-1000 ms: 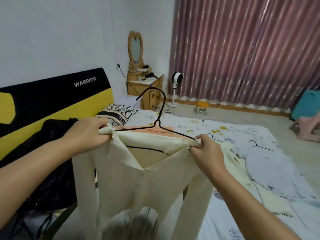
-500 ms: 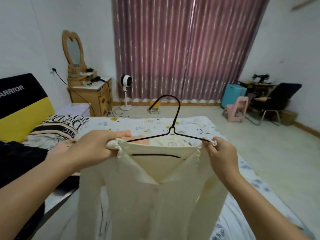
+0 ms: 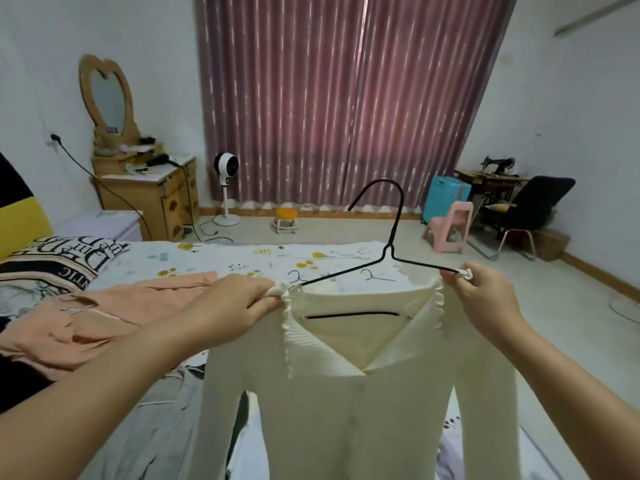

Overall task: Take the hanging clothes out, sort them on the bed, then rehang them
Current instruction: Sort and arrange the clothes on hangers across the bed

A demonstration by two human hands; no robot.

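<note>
Here, nearest the viewer, a cream ribbed cardigan [image 3: 363, 393] with a frilled V-neck and small buttons hangs on a thin black wire hanger [image 3: 388, 251], held up in front of the body at about 6 o'clock. The left hand [image 3: 228, 306] grips the hanger's white-capped left end and the knit shoulder bunched over it; the right hand [image 3: 485, 299] pinches the right capped end at about 3 o'clock. The hands are well apart, each clamped on one end. The knit looks soft and stretchy, its sleeves dangling limp, and the hook curves up and left above the neckline. Judging by this, the cardigan is already back on its hanger, so this piece is in the rehanging stage and only needs carrying to the rail, which is not in view. Beyond it, at 9 o'clock, a peach garment [image 3: 104, 317] lies crumpled on the bed [image 3: 242, 258], apparently still to be hung, with grey cloth lower left. The bed has a white printed sheet. Farther off stand a wooden desk [image 3: 149, 192] with a heart-shaped mirror, a small fan, and mauve striped curtains [image 3: 329, 98] at 12 o'clock.
</note>
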